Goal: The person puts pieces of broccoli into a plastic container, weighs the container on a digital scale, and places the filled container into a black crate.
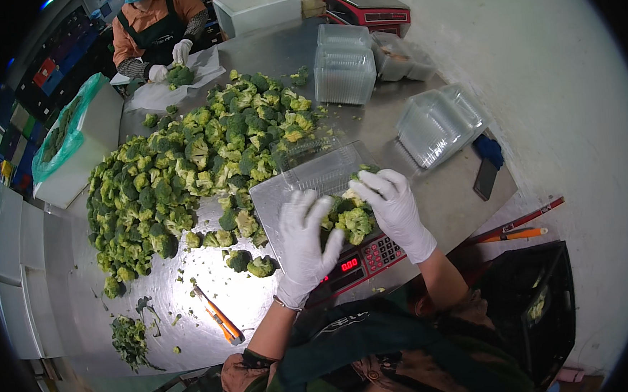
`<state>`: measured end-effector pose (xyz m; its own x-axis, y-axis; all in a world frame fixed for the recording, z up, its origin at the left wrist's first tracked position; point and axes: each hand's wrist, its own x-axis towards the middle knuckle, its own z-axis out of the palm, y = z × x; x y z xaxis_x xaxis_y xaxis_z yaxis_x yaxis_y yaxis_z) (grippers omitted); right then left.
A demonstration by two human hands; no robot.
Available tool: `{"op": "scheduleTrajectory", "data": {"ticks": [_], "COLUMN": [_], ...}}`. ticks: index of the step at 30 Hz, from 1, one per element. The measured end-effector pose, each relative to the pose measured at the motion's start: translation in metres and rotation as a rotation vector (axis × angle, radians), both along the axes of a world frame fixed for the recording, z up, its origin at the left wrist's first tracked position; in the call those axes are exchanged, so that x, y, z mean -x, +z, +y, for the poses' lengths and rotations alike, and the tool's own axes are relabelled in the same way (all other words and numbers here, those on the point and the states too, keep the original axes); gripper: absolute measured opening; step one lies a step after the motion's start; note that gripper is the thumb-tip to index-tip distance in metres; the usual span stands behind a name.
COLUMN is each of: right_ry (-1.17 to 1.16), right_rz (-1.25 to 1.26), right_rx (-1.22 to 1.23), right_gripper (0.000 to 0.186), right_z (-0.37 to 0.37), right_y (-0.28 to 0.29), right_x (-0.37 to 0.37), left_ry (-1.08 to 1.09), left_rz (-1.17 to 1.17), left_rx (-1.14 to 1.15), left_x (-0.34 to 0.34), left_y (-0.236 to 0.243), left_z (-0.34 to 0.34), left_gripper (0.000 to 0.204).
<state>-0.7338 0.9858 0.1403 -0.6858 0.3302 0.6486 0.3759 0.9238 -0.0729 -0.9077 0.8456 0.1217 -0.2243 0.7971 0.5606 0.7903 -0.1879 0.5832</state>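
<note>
Several broccoli florets [354,224] are between my two white-gloved hands, above the near part of the scale. My left hand [301,243] is on their left side, slightly blurred, with its fingers apart and its thumb beside the florets. Bent over their right and upper side are the fingers of my right hand [394,209], gripping them. Beyond my hands, a clear plastic container [319,168] lies open on the plate of the red weighing scale [375,255]. A large heap of broccoli florets [183,168] spreads to the left on the metal table [256,314].
Stacked clear containers [344,68] stand at the back, and more [443,127] lie to the right by a phone [485,180]. An orange utility knife [219,315] is at the near left. Across the table, a co-worker's gloved hands [171,63] handle broccoli.
</note>
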Motion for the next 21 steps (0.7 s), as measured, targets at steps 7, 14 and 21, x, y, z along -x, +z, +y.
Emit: {"op": "scheduleTrajectory", "data": {"ticks": [7,14,21], "right_ry": [0.487,0.186,0.062], "right_rz": [0.030,0.113,-0.027], "right_rx": [0.488,0.602,0.427], "right_gripper": [0.047,0.024,0.027], "right_z": [0.021,0.028,0.026], "right_y": [0.007,-0.018,-0.028], "right_x": [0.011,0.015,0.021], "left_ry": [0.013,0.046,-0.028], "left_rz": [0.068,0.157,0.144], "left_rx": [0.162,0.300,0.424], "left_x": [-0.012,-0.013,0.002], "left_y": [-0.005,0.004,0.016], "left_z": [0.003,0.006,0.013], "left_gripper": [0.068,0.092,0.104]}}
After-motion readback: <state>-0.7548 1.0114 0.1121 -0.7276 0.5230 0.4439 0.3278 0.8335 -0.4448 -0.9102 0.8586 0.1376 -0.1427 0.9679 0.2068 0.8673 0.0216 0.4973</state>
